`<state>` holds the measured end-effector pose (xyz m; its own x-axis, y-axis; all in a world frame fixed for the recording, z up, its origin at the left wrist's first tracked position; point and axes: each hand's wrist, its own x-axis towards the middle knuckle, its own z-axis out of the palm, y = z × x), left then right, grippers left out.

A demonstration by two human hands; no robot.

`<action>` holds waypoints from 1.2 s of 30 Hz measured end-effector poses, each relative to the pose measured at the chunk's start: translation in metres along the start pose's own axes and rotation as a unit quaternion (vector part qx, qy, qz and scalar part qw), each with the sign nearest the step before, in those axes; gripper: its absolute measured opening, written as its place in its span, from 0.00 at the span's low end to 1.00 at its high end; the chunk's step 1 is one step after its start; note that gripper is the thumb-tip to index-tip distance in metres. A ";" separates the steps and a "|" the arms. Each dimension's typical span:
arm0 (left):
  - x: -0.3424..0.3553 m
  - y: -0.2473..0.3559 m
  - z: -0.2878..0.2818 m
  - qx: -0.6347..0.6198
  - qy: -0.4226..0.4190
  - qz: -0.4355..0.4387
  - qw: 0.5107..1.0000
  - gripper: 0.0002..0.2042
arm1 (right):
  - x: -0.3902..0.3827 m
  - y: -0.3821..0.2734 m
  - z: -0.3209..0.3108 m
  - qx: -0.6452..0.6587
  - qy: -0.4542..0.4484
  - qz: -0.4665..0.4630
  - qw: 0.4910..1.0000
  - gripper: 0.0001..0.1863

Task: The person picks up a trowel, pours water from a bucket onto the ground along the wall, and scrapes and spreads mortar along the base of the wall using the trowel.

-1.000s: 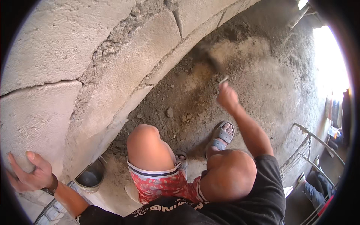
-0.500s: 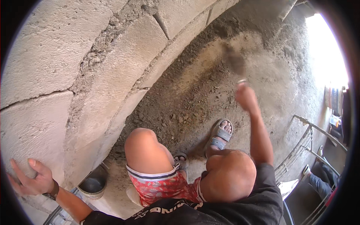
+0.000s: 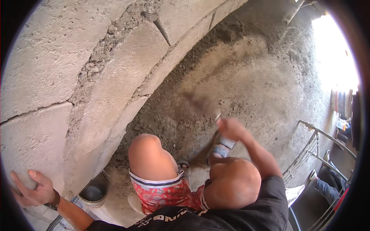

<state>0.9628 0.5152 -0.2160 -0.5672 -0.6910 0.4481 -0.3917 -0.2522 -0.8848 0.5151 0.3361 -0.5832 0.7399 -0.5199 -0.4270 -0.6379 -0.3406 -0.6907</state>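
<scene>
My right hand (image 3: 230, 129) grips the handle of a trowel (image 3: 200, 103), whose blade is smeared by motion. It hangs over or on the floor, just beyond my sandalled foot; whether it touches cannot be told. Loose grey mortar crumbs and rubble (image 3: 162, 119) lie around the blade and along the foot of the block wall (image 3: 127, 57). Far to the left, my left hand (image 3: 36, 188) lies with spread fingers against the wall, holding nothing.
A dark bucket (image 3: 94, 190) stands by the wall near my left forearm. On the right are a metal frame (image 3: 308, 148) and the legs of another person (image 3: 327, 186). Bright light comes in from the far right. My knees and sandals (image 3: 221, 148) occupy the near middle.
My right hand has swung the trowel back toward me and to the left. Fewer loose crumbs show on the middle of the floor. My left hand stays at the wall.
</scene>
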 end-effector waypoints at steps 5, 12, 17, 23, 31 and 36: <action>0.000 0.003 -0.003 -0.002 -0.027 -0.002 1.000 0.20 | 0.087 0.033 -0.084 -0.194 0.209 0.226 0.931 0.14; 0.012 0.010 -0.004 0.001 -0.028 -0.026 0.999 0.20 | 0.080 -0.023 0.043 -0.112 0.071 0.098 0.986 0.15; 0.014 0.013 -0.003 -0.034 -0.017 -0.034 0.999 0.20 | 0.045 -0.059 0.025 -0.025 -0.171 -0.005 0.985 0.10; 0.012 0.013 -0.002 -0.026 -0.016 -0.024 0.999 0.20 | 0.094 0.002 -0.042 -0.060 0.164 0.252 0.952 0.13; 0.009 0.014 -0.003 -0.058 -0.008 -0.047 0.997 0.17 | 0.111 -0.007 0.040 -0.191 0.149 0.119 0.963 0.17; 0.004 0.014 -0.003 -0.042 -0.011 -0.053 0.998 0.17 | 0.056 -0.051 0.107 -0.036 -0.125 0.034 0.991 0.13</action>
<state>0.9527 0.5106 -0.2261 -0.5034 -0.6781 0.5355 -0.5090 -0.2681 -0.8180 0.6117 0.4085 -0.6347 0.7184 -0.3365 -0.6088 -0.6954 -0.3700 -0.6160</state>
